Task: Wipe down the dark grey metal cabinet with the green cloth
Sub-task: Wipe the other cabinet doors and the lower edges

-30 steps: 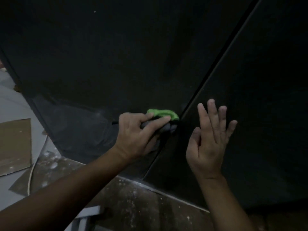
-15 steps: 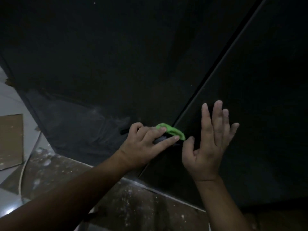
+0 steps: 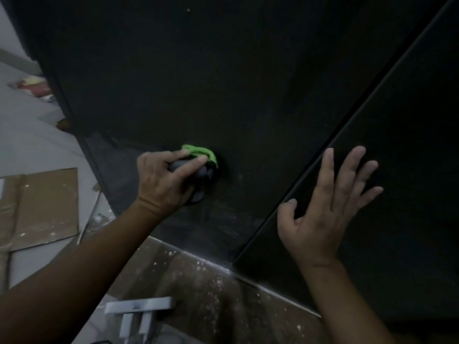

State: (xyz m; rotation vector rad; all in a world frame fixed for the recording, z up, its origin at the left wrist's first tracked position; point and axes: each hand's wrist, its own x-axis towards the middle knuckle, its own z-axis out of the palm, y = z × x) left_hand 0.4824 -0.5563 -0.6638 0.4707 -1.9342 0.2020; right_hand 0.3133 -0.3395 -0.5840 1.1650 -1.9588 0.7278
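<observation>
The bunched green cloth (image 3: 201, 155) is pressed against the lower part of the left panel of the dark grey metal cabinet (image 3: 223, 83), well to the left of the narrow vertical seam (image 3: 347, 130) that divides the two panels. The left hand (image 3: 166, 180) is clenched around the cloth, fingers curled over it so that only a bright green fold shows above the fingertips; a darker wad — probably the rest of the cloth in shadow, though it is too dim to be sure — bulges below them. The right hand (image 3: 325, 204) holds nothing: it lies flat and spread on the right panel just beside the seam, apparently bracing.

The cloth looks soft, light and limp, so it should crumple wherever it is squeezed and give no grip of its own. The best hold is likely the one shown, a full-palm bunch with the fingers pressing from behind, which keeps a pad of fabric between skin and metal. The cabinet face looks smooth and stiff; pale streaks near its bottom edge suggest dust left to clear. Below lie a speckled, dusty floor (image 3: 198, 294), flattened brown cardboard (image 3: 47, 207) and a pale grey bracket-like piece (image 3: 139, 306).
</observation>
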